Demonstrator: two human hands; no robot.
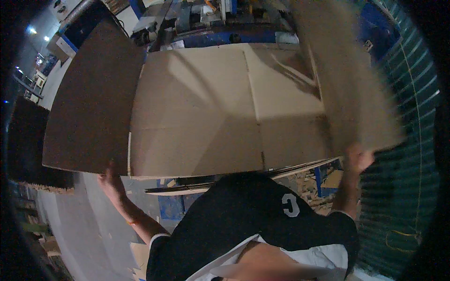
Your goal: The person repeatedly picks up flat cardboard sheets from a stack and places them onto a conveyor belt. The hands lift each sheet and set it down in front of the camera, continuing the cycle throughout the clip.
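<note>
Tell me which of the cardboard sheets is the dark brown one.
The dark brown sheet at the person's left, gripped at its lower edge by the left hand. The flat sheet in the middle is pale tan; the right-hand sheet is blurred.

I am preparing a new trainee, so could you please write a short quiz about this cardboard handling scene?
1. True or false: the left hand grips the lower edge of a dark brown sheet.
2. What does the right hand hold up? A) a blurred cardboard sheet B) a hammer C) a bucket
3. What lies flat in the middle?

Key: 1 true; 2 A; 3 a large flattened cardboard box.
</note>
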